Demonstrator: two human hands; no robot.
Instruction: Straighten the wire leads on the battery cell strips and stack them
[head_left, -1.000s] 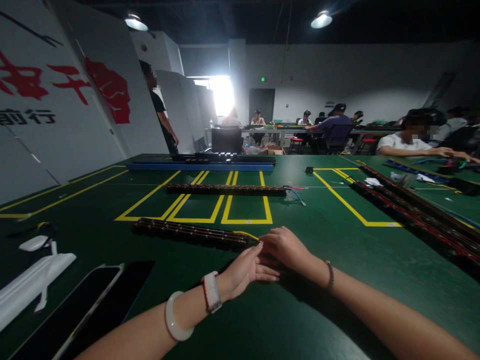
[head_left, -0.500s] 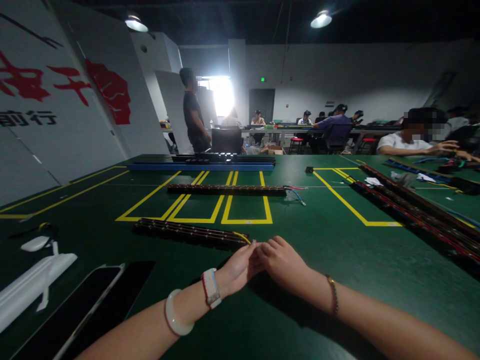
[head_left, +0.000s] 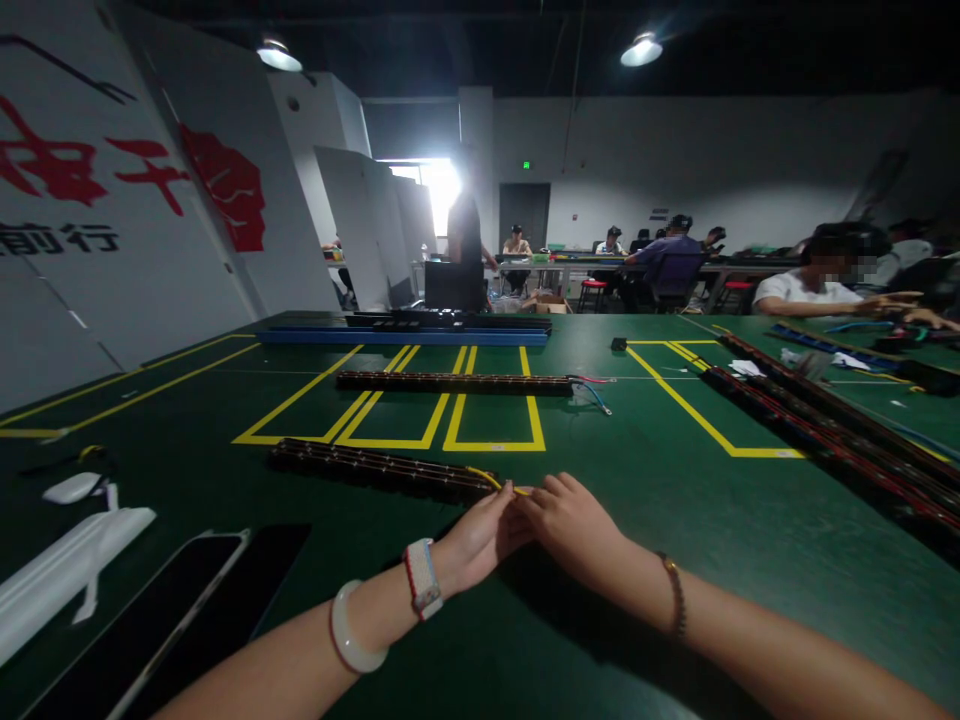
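Note:
A long dark strip-like assembly (head_left: 375, 466) with thin metallic lines along its top lies slightly slanted on the green table. From its right end comes a yellow wire (head_left: 484, 476) that runs into my fingers. My left hand (head_left: 480, 540) pinches the wire between thumb and fingers, close to the end of the assembly. Just to the right, my right hand (head_left: 566, 518) is closed on the same wire, its knuckles turned up. A short yellow stretch shows between the two hands; the wire's far end is hidden in my right hand.
A similar dark strip (head_left: 454, 383) with red and blue leads lies farther back, across yellow tape lines (head_left: 495, 447). Blue rails (head_left: 405, 337) sit behind it. More wired strips (head_left: 817, 430) stretch along the right. White pieces (head_left: 82, 570) and black panels (head_left: 187, 610) lie left. Co-workers sit beyond.
My right hand has shifted slightly right, and more yellow wire shows between my hands. My left hand has hardly moved. A standing person in the background has walked to the right.

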